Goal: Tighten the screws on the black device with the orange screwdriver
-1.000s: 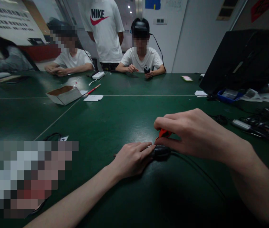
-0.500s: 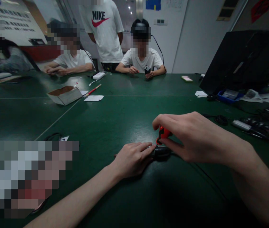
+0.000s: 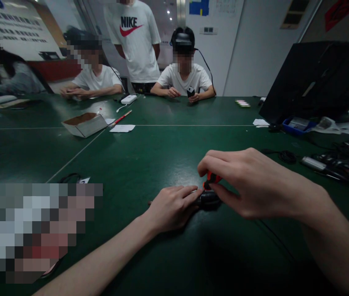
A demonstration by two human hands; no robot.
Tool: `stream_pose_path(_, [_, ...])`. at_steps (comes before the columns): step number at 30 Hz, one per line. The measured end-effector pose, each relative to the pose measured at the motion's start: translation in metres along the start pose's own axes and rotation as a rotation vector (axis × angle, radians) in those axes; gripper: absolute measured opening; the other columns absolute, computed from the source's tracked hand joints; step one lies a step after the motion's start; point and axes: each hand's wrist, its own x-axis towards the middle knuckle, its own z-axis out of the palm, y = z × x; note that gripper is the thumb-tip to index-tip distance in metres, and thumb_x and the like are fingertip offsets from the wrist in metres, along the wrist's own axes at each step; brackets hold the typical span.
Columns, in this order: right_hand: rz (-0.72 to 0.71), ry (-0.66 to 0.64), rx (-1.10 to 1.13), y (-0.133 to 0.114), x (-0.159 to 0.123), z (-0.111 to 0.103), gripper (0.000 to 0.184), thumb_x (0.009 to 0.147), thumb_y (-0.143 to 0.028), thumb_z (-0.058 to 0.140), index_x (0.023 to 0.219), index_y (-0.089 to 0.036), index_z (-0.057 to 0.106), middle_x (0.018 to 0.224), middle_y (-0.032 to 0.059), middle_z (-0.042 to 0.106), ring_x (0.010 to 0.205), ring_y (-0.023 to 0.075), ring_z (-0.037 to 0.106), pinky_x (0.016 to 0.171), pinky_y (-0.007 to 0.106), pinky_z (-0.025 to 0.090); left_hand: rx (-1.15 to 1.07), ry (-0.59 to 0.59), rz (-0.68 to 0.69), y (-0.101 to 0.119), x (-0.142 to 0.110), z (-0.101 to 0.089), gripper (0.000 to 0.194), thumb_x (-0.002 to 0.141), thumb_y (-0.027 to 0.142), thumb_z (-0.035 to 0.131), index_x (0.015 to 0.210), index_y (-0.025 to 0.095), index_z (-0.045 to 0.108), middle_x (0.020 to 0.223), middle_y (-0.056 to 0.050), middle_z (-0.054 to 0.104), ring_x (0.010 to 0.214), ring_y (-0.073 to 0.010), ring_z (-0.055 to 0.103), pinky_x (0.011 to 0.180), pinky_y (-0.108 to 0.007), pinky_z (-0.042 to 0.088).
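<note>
My right hand (image 3: 248, 183) is closed, with thumb and fingertips pinching the handle of a red-and-black screwdriver (image 3: 213, 177). The screwdriver points down at a black corded tool (image 3: 210, 200) lying on the green table. Its tip is too small to make out. Over the tool's left part rests my left hand (image 3: 173, 205), holding it down with the fingers close together and hiding much of it. A thin black cable (image 3: 275, 234) runs away at the lower right, partly behind my right hand.
A white open box (image 3: 88, 126), a red pen (image 3: 121, 118) and papers lie at the back left. A black monitor (image 3: 313, 82) stands at the right, by a blue tray (image 3: 298, 125) and tangled cables (image 3: 335, 164). Several people are across the table (image 3: 150, 152).
My right hand and the screwdriver have dropped slightly and the wrist has turned a little. My left hand stays in place on the black corded tool.
</note>
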Motion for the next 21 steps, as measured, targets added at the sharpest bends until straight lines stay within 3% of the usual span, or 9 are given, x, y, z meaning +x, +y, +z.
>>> stream_pose_path(4, [0.014,0.028,-0.057,0.0007,0.0004,0.0016,0.013,0.092,-0.021,0.046,0.105,-0.022,0.047,0.091,-0.0017,0.06,0.068,0.0127,0.054,0.055,0.025,0.031,0.015,0.002,0.0,0.0007,0.0,-0.0009,0.029,0.093,0.026,0.049,0.119,0.016,0.056,0.105,-0.01,0.067,0.08,-0.0213,0.066,0.064,-0.03,0.053])
stream_pose_path(11, [0.008,0.06,-0.224,0.0016,0.0015,0.001,0.009,0.091,-0.031,0.053,0.09,-0.023,0.049,0.072,-0.0038,0.053,0.056,0.0134,0.046,0.05,0.026,0.024,0.006,0.023,-0.003,0.0,-0.0013,0.0014,0.032,0.094,0.026,0.048,0.125,0.015,0.053,0.098,-0.009,0.068,0.077,-0.0223,0.066,0.063,-0.032,0.053])
stream_pose_path(17, [-0.016,0.002,-0.032,-0.002,0.0009,-0.0017,0.014,0.086,-0.022,0.054,0.098,-0.02,0.048,0.091,-0.0011,0.058,0.067,0.0119,0.05,0.054,0.025,0.03,-0.023,-0.004,0.003,-0.0005,-0.0008,0.0007,0.031,0.095,0.025,0.047,0.124,0.017,0.053,0.104,-0.009,0.066,0.079,-0.021,0.065,0.062,-0.029,0.052])
stream_pose_path(21, [-0.011,0.012,-0.006,-0.0019,-0.0006,-0.0002,0.014,0.088,-0.019,0.049,0.102,-0.021,0.046,0.088,-0.0025,0.058,0.065,0.0113,0.05,0.054,0.024,0.031,-0.002,0.002,-0.002,0.0012,0.0004,-0.0017,0.029,0.094,0.025,0.046,0.12,0.017,0.056,0.102,-0.009,0.067,0.078,-0.02,0.065,0.064,-0.029,0.052])
